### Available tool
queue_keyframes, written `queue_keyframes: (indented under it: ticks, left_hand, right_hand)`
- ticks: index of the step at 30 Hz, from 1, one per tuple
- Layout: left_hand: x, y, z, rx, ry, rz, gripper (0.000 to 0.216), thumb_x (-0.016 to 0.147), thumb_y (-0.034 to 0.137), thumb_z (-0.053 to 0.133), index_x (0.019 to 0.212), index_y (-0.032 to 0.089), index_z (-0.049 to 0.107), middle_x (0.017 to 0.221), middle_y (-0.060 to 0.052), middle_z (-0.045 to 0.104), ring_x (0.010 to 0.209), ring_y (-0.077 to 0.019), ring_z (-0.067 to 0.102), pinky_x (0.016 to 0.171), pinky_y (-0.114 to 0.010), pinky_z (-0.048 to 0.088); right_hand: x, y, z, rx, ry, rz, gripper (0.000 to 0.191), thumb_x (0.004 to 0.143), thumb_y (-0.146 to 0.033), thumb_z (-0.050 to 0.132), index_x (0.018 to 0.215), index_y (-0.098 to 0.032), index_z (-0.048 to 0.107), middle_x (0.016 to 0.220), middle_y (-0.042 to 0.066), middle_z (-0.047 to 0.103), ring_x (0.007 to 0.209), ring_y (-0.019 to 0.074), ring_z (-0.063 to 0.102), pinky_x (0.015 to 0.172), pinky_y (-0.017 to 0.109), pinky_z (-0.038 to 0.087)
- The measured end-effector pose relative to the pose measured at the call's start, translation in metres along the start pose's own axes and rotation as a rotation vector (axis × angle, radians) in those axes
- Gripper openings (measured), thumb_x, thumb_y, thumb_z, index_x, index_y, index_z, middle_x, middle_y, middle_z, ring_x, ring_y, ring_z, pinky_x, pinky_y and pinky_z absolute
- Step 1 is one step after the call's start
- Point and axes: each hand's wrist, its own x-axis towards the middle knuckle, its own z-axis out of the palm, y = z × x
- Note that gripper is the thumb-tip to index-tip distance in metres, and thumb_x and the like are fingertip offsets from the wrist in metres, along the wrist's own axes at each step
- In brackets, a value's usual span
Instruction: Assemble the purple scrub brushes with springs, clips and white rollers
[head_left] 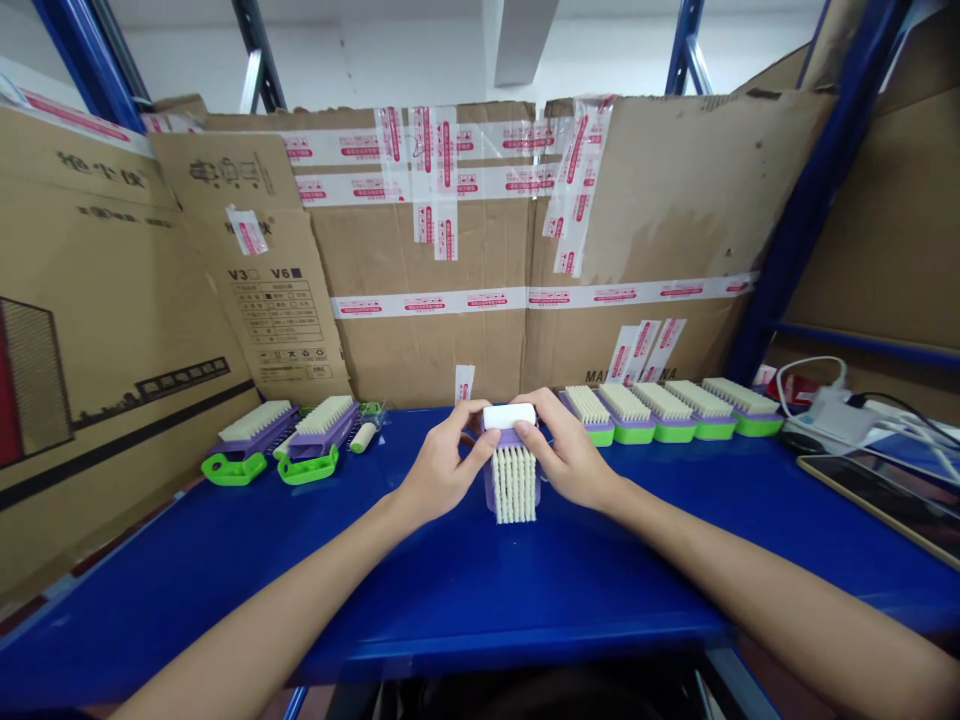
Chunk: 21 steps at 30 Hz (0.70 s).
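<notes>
Both my hands grip one purple scrub brush (514, 485) over the middle of the blue table, its pale bristles facing me and hanging downward. My left hand (447, 455) is closed on its left side, thumb near the top edge. On the opposite side my right hand (570, 450) is closed, its thumb pressing at the white block (509, 416) that sits across the brush's upper end. How the white block joins the brush is hidden by my fingers.
Several brushes with green bases (634, 433) stand in a row at the back right. Two purple brushes with green handles (309, 468) lie back left, beside a small white-green roller (363, 437). Cardboard walls (427, 350) enclose the table (480, 620). A tablet (885, 490) and cables lie right.
</notes>
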Motion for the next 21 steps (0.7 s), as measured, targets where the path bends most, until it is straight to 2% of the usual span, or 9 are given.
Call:
queue_keyframes:
  ticks: [4,6,13,15,19,21]
  left_hand:
    - [-0.0004,0.0000,0.0001,0.000,0.000,0.046,0.036,0.111,0.040,0.055,0.145,0.028,0.053,0.135,-0.008,0.070,0.113,-0.0213,0.072,0.091,-0.033,0.061]
    - [0.0001,0.0007,-0.0007,0.003,-0.013,0.050,0.032,0.111,0.040,0.055,0.142,0.029,0.056,0.134,-0.007,0.070,0.113,-0.0210,0.072,0.092,-0.033,0.061]
    - [0.0016,0.0017,-0.0027,0.004,-0.044,-0.031,0.029,0.110,0.045,0.055,0.128,0.022,0.060,0.111,-0.006,0.074,0.095,-0.0204,0.074,0.085,-0.034,0.061]
    - [0.0005,0.0011,-0.0019,-0.016,-0.054,-0.043,0.030,0.110,0.045,0.055,0.129,0.022,0.059,0.112,-0.007,0.074,0.098,-0.0213,0.074,0.086,-0.034,0.061]
    - [-0.0014,0.0000,-0.0001,-0.031,-0.017,-0.003,0.039,0.111,0.042,0.054,0.146,0.027,0.050,0.127,-0.008,0.072,0.109,-0.0216,0.073,0.091,-0.035,0.060]
    - [-0.0008,0.0007,-0.0005,-0.027,-0.019,0.015,0.036,0.111,0.042,0.054,0.145,0.029,0.052,0.131,-0.007,0.070,0.111,-0.0213,0.072,0.093,-0.035,0.060]
  right_hand:
    - [0.0000,-0.0001,0.0004,0.011,-0.010,0.017,0.018,0.114,-0.037,0.048,0.122,-0.024,0.059,0.110,0.008,0.062,0.101,0.0230,0.062,0.091,0.041,0.050]
    - [0.0000,-0.0003,0.0004,0.012,-0.016,0.025,0.019,0.114,-0.038,0.048,0.122,-0.024,0.059,0.111,0.008,0.062,0.101,0.0231,0.062,0.091,0.041,0.050]
    - [-0.0016,0.0010,0.0003,0.019,-0.033,0.040,0.020,0.115,-0.039,0.047,0.122,-0.024,0.058,0.110,0.007,0.061,0.100,0.0227,0.062,0.089,0.040,0.050]
    - [-0.0019,0.0013,0.0004,0.017,-0.035,0.046,0.020,0.115,-0.039,0.048,0.123,-0.024,0.058,0.110,0.007,0.061,0.100,0.0228,0.061,0.089,0.040,0.050]
    - [-0.0014,0.0013,0.0004,0.017,-0.033,0.047,0.020,0.114,-0.039,0.048,0.124,-0.024,0.058,0.109,0.006,0.061,0.100,0.0228,0.061,0.089,0.040,0.049]
    - [-0.0011,0.0015,0.0004,0.019,-0.032,0.046,0.020,0.115,-0.039,0.048,0.123,-0.025,0.058,0.110,0.006,0.061,0.101,0.0229,0.061,0.089,0.040,0.049]
